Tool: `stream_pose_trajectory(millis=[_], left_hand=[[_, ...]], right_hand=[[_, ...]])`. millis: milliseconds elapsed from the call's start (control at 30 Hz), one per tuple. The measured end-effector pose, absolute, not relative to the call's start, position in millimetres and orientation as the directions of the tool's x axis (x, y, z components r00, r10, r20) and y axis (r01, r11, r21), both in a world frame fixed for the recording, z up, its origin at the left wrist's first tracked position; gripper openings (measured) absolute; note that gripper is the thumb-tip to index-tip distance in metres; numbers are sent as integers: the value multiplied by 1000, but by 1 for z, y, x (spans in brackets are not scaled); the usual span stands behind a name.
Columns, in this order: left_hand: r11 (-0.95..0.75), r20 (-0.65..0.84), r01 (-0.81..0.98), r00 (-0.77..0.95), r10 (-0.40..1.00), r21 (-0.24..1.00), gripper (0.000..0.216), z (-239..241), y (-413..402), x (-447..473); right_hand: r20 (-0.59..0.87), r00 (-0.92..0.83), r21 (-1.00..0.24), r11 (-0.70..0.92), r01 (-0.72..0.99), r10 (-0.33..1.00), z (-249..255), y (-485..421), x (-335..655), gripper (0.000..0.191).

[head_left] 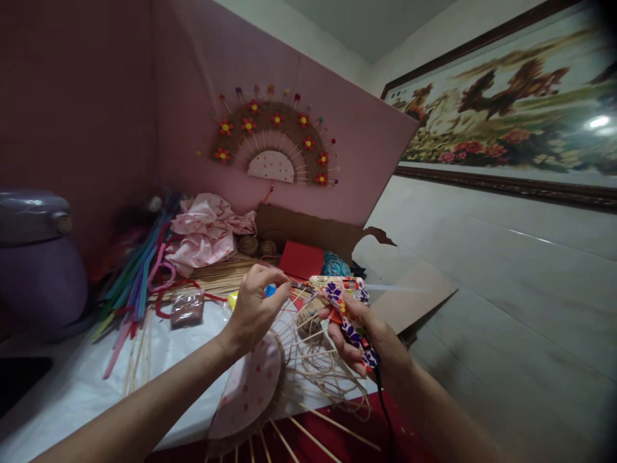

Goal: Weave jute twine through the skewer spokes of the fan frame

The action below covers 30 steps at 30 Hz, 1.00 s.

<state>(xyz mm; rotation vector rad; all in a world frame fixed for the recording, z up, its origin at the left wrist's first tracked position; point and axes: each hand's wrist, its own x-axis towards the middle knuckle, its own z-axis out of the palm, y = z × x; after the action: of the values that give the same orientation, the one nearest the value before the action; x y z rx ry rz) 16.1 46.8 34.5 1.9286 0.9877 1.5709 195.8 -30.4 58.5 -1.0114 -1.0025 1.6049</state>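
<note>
My right hand (359, 331) is wrapped round the grip of a glue gun (343, 297) covered in a purple flower pattern, its nozzle pointing left and its black cord running down past my wrist. My left hand (255, 308) is closed in a pinch on a small blue bead (270, 290) at the tip of a thin wooden stick, right in front of the nozzle. Below both hands lies a half-round craft piece (248, 389) with pink dotted fabric, from which several wooden sticks (308, 437) fan out, with loose twine (328, 373) beside it.
A finished fan decoration (272, 145) with red flowers hangs on the pink board behind. Coloured pipe cleaners (139, 270), pink fabric (207, 235), bamboo skewers, a red card (301, 259) and torn cardboard (409, 292) crowd the white-covered table. A purple pot (38, 257) stands left; a framed painting (511, 109) hangs right.
</note>
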Motion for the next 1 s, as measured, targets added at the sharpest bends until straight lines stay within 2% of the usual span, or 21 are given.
stream_pose_trajectory(millis=[100, 233, 367, 567, 767, 1000], left_hand=[[-605, 604, 226, 81, 793, 764, 12, 37, 46, 15], [-647, 628, 234, 158, 762, 725, 6, 39, 43, 19], [-660, 645, 223, 145, 750, 718, 11, 39, 42, 20], [-562, 562, 162, 50, 826, 811, 11, 36, 51, 13], [-408, 406, 1, 87, 910, 913, 12, 23, 73, 9], [-488, 490, 46, -37, 871, 872, 23, 19, 98, -12]], right_hand=[[-155, -193, -934, -208, -292, 969, 58, -30, 197, 40], [-135, -205, -941, -190, -280, 969, 59, -31, 193, 40], [-137, -212, -946, -191, -263, 968, 60, -32, 191, 41], [-152, -172, -942, -196, -273, 973, 60, -32, 195, 39], [-156, -153, -938, -194, -286, 976, 60, -35, 198, 38], [-93, -90, -907, -122, -403, 992, 58, -37, 205, 32]])
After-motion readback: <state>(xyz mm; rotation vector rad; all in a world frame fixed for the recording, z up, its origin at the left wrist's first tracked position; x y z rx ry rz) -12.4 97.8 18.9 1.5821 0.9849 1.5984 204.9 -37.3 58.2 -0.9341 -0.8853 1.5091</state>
